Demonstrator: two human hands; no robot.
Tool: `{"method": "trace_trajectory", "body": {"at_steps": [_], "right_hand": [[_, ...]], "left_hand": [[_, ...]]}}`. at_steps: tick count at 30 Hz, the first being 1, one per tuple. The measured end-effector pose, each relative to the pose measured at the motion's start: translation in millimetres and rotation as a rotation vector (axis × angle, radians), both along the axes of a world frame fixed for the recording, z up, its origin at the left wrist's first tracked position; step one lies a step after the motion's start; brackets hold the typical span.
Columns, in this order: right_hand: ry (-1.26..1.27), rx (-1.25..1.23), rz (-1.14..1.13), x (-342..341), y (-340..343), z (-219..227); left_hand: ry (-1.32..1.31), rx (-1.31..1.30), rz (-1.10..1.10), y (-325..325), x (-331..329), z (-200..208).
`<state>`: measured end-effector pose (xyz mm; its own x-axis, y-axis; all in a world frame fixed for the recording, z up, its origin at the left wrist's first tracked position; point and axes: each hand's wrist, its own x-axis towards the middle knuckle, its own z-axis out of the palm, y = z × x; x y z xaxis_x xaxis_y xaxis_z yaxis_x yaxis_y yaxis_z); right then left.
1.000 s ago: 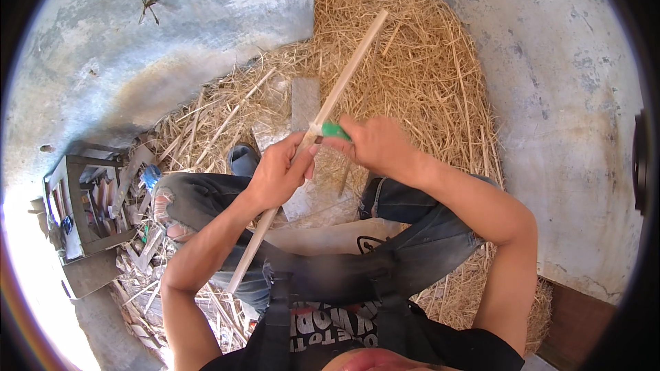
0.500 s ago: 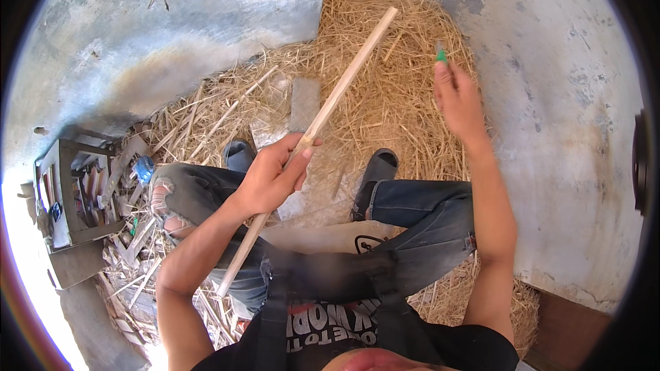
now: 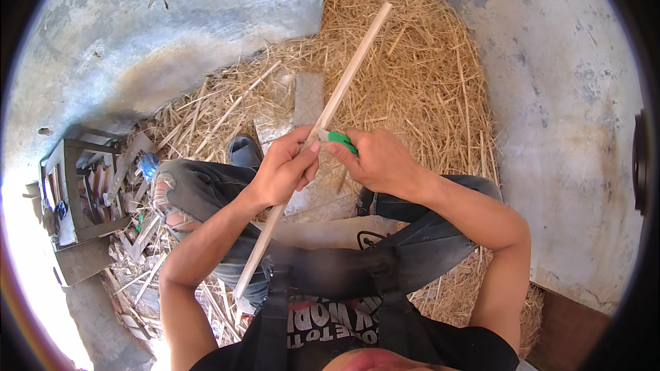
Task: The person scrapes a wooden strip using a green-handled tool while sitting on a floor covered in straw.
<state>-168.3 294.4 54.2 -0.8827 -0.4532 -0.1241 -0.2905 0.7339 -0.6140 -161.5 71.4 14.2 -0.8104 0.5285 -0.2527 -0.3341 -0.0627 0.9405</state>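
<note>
A long, pale wooden stick [image 3: 354, 69] slants across my lap, its far end up over the straw and its near end by my left thigh. Around its middle my left hand [image 3: 285, 166] is closed, thumb along the top. My right hand [image 3: 380, 158] grips a knife [image 3: 342, 141] with a green handle. The short blade meets the stick just beyond my left thumb. Most of the handle is hidden in my right fist.
Straw and shavings [image 3: 419, 89] cover the floor ahead. A grey flat block [image 3: 309, 99] lies past my feet. Worn plastered walls [image 3: 560, 130] rise on both sides. At the left stands a wooden box [image 3: 86, 192] with odds and ends, near a crumpled blue plastic item [image 3: 148, 165].
My right hand has come from the far right, by the wall, in to the stick's middle, bringing the knife blade against the wood. My left hand keeps its hold, shifted slightly right.
</note>
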Motion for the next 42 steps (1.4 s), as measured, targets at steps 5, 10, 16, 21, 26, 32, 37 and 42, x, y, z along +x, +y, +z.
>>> {"method": "trace_trajectory", "body": {"at_steps": [5, 10, 16, 21, 26, 32, 37, 42], "right_hand": [[0.073, 0.04, 0.033, 0.9, -0.5, -7.6], [0.293, 0.102, 0.015, -14.7, 6.0, -20.6], [0.177, 0.173, -0.367, -84.0, 73.9, 4.1], [0.153, 0.089, -0.188, -28.6, 17.1, 5.0], [0.18, 0.055, -0.011, -6.4, -11.2, -3.8], [0.208, 0.217, -0.118, -30.2, 8.7, -20.4], [0.074, 0.164, -0.324, -73.9, 54.1, 2.4], [0.147, 0.157, -0.107, -16.1, 8.3, -15.1]], "left_hand": [[-0.062, 0.097, 0.016, 2.0, 4.4, 0.1], [-0.086, 0.06, 0.049, 3.6, 9.1, -4.4], [-0.063, 0.063, -0.089, -2.5, 28.5, 8.4], [-0.035, 0.094, 0.04, 1.8, 16.5, 2.3], [-0.118, 0.107, 0.093, 3.1, 17.5, 2.8], [-0.119, 0.064, 0.067, -0.2, 24.9, 7.6], [-0.037, 0.008, -0.082, -9.2, 39.4, 10.8], [-0.086, 0.01, -0.004, -7.8, 30.6, 5.5]]}}
